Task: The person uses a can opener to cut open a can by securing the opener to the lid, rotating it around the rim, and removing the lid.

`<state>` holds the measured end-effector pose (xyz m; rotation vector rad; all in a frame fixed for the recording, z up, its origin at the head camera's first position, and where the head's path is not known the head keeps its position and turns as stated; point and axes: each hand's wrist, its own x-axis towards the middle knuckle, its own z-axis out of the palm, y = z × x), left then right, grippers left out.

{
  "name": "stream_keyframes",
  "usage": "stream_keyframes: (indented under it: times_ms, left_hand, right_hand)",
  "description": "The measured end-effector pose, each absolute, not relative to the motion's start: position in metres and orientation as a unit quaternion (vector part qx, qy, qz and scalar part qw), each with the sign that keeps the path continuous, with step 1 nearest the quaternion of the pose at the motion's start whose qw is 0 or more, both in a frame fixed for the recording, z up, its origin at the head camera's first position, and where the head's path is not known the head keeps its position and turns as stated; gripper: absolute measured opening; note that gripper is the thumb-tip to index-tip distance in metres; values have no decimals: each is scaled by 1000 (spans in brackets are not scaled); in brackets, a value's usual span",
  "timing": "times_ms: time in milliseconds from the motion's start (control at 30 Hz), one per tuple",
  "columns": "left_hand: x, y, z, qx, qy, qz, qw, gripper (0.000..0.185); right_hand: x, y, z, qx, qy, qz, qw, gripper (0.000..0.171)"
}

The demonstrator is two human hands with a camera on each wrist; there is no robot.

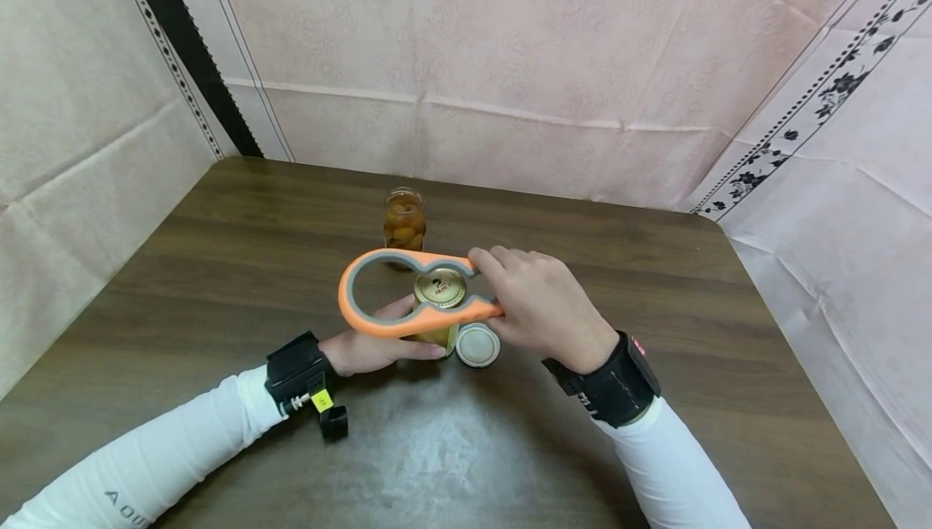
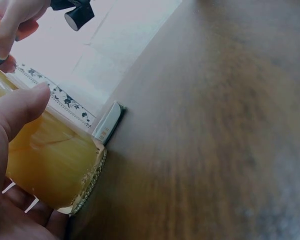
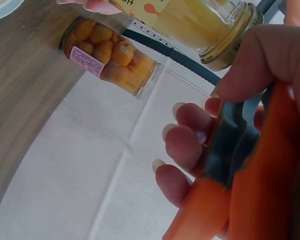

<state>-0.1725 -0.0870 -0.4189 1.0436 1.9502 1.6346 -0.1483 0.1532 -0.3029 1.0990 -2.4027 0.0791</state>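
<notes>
- Two white sleeves (image 1: 175, 432) enter the head view from the lower left and lower right corners, each ending at a black wristband (image 1: 619, 383), two in all.
- Two hands meet near the middle of the frame. The right hand (image 1: 542, 302), right of centre, has its grip clamped on the free ends of the opener, thumb and fingers curled round them. The left hand (image 1: 371, 351), left of centre, has its grip wrapped around the yellow jar.
- One orange opener (image 1: 422, 320) with a grey inner lining lies across the centre of the frame. Its long axis runs roughly left to right; the closed, rounded end points left and the free ends point right.
- Two jars show. The yellow jar (image 2: 55, 155) stands upright below the opener, its long axis vertical and its gold lid (image 1: 440, 288) facing up, seen through the opener's loop. Whether the opener touches that lid cannot be told.
- Two lids are counted: the gold one on the yellow jar, and a loose white lid (image 1: 478, 345) just right of the jar on the brown surface (image 1: 277, 270).
- Farther up, the fruit jar (image 1: 404, 226) stands upright and open-mouthed, holding round orange fruit; the right wrist view shows its pink label (image 3: 87, 61).
- Pale patterned cloth (image 1: 510, 68) fills the top of the frame.
</notes>
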Motion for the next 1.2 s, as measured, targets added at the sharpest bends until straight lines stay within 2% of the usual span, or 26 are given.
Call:
stream_keyframes:
  times_ms: [233,400,667,867,1200]
  left_hand:
    - [-174,-85,-421,388,672,601,192,93]
    - [-172,-84,-418,390,684,594,165,100]
    - [-159,-84,-401,359,711,589,139,88]
    - [-167,-87,-414,346,730,570,153,83]
    - [-171,-87,-420,352,722,575,159,86]
  right_hand:
    - [-151,149,-303,400,-885,24,237,47]
    - [-153,148,-306,395,-889,16,229,50]
    - [-156,146,-309,390,-891,6,231,52]
    - [-155,145,-309,381,-895,-7,231,52]
    - [-146,140,-312,366,-877,-119,288,41]
